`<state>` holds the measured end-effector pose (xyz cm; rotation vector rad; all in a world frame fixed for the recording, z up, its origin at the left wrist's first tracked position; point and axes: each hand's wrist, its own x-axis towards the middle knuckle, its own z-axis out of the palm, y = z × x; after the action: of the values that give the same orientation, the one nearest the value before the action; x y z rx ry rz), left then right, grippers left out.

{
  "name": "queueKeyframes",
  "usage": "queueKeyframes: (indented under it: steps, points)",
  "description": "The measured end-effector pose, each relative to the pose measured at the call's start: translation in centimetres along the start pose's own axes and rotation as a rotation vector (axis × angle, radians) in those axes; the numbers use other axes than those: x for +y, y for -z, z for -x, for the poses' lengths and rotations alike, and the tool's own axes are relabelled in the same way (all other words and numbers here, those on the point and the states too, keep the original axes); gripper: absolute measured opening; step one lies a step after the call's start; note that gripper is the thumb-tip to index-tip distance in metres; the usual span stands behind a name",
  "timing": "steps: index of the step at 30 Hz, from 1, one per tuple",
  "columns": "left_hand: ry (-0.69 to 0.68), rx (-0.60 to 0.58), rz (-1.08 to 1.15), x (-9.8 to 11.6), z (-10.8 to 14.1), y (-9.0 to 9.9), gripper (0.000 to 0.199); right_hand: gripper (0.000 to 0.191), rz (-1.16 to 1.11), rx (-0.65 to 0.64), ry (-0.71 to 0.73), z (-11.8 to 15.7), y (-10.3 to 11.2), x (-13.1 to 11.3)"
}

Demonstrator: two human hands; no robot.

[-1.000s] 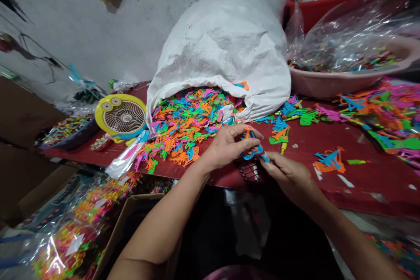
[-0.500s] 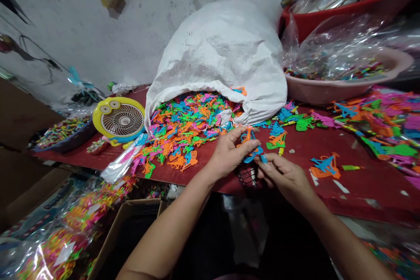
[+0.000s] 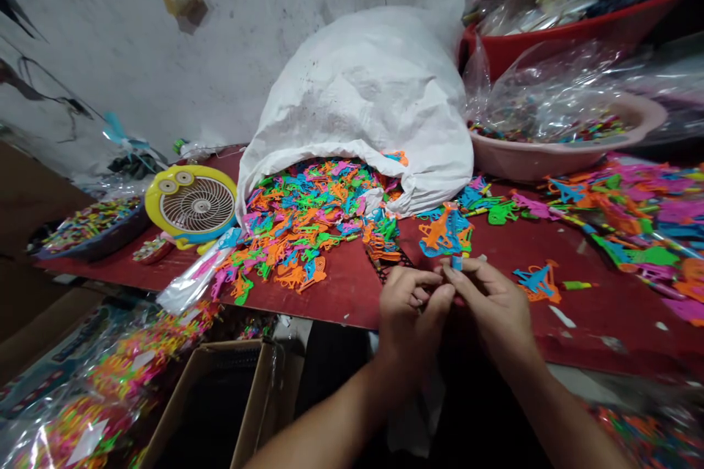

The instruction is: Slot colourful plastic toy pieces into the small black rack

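Blue plastic piece (image 3: 456, 262), pinched between left hand (image 3: 411, 305) and right hand (image 3: 491, 298); I judge a slack pinch could drop it among plastic shapes (image 3: 445, 231)

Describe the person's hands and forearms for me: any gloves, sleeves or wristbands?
The left hand and right hand are bare, with no gloves or finger guards. The left forearm and right forearm are bare too: no sleeve, watch, band or cable shows. Rings are hard to rule out, as some fingers are hidden.
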<state>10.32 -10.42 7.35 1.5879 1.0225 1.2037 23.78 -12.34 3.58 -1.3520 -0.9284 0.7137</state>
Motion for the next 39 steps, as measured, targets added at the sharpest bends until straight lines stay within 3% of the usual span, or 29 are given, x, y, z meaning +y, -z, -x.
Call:
queueKeyframes:
  steps: [4, 11, 16, 22, 29, 35, 39]
  points:
    - [0.084, -0.036, 0.046, -0.9, 0.7, -1.6, 0.014, 0.028, 0.033, 0.039, 0.103, 0.5, -0.6, 0.6]
    - [0.232, 0.002, -0.011, -2.3, -0.9, -1.4, 0.023, 0.050, 0.046, -0.139, 0.010, 1.8, -1.4, 3.0]
    - [0.176, -0.039, -0.214, -3.5, -0.6, -0.6, 0.024, 0.050, 0.155, -0.291, 0.154, 0.8, 0.4, 2.0]
    - [0.027, -0.129, -0.549, -5.2, 1.3, -0.9, 0.012, 0.022, 0.314, -0.244, 0.292, -0.2, 1.1, 0.0]
    - [-0.106, -0.177, -0.623, -7.5, 2.9, -1.0, 0.018, 0.020, 0.331, -0.298, 0.319, 0.9, 1.3, 0.7]
    - [-0.125, -0.268, -0.720, -6.6, 1.6, -0.5, 0.018, 0.026, 0.405, -0.343, 0.279, -0.2, 2.3, 1.1]
    - [-0.157, -0.268, -0.752, -6.7, 1.0, -0.3, 0.016, 0.032, 0.480, -0.426, 0.262, -0.9, 2.4, 1.6]
